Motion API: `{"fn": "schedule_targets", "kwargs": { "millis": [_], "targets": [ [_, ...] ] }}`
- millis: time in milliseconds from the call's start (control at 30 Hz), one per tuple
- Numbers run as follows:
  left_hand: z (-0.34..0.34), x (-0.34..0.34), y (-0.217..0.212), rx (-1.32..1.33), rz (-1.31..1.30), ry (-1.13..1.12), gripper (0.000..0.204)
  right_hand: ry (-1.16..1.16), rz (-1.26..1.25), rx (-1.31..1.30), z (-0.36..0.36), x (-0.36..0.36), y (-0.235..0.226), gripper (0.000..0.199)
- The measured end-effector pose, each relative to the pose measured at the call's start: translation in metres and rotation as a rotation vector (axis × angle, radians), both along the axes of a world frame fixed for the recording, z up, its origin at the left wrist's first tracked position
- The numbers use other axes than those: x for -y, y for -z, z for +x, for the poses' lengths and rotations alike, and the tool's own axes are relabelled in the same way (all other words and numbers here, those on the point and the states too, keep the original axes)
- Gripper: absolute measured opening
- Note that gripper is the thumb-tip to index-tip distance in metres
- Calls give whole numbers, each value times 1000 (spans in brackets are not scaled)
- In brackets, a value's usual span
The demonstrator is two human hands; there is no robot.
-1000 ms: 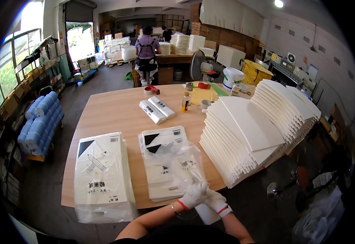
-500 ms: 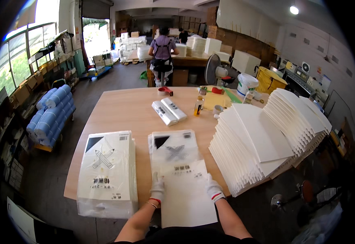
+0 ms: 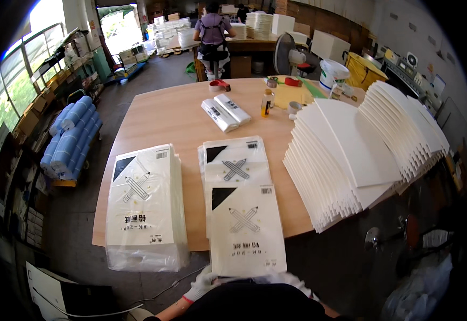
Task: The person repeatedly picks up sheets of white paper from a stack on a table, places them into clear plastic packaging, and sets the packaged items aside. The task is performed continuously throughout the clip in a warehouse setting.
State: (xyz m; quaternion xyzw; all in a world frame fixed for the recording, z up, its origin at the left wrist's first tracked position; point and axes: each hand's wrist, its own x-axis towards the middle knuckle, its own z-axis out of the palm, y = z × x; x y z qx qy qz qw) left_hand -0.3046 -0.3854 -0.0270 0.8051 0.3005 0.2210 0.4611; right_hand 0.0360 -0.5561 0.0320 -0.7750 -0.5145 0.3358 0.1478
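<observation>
A flat white packet in a clear bag [image 3: 247, 230], printed with a crossed-pencil design, lies at the front edge of the wooden table [image 3: 158, 117] and overhangs it toward me. My left hand [image 3: 198, 286], in a white glove, grips its lower left corner. Only a white sliver of my right hand [image 3: 289, 279] shows at the packet's lower right, behind my dark torso. A stack of like packets [image 3: 236, 163] lies under and behind it. A taller bagged stack [image 3: 145, 206] sits to the left.
A large fanned stack of white sheets [image 3: 362, 150] fills the table's right side. Two wrapped packs [image 3: 225, 111], a small bottle [image 3: 266, 102] and a red tape roll [image 3: 220, 84] lie farther back. Another person [image 3: 212, 32] works at a far bench. Blue rolls [image 3: 67, 139] are stacked at left.
The top packet has slid toward me and now hangs over the table's front edge. Both my hands have drawn back with it, low in the picture.
</observation>
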Motion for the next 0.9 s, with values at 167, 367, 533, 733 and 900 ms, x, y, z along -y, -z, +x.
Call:
{"fn": "schedule_targets", "kwargs": {
  "millis": [167, 367, 533, 733, 900],
  "targets": [
    [21, -9, -51, 83, -318, -390, 12, -80, 226, -71, 16, -18, -34, 52],
    [45, -27, -109, 198, 124, -126, 11, 677, 69, -1469, 57, 5, 71, 39],
    [55, -46, -201, 400, 259, -142, 9, 434, 336, -1637, -29, -90, 10, 46],
    [-29, -59, -222, 970, 371, -797, 37, 97, 363, -1598, -127, -213, -73, 43],
    [-161, -126, -139, 1056, 101, -1038, 32, -192, -90, -1377, -219, -246, -62, 37]
  ]
}}
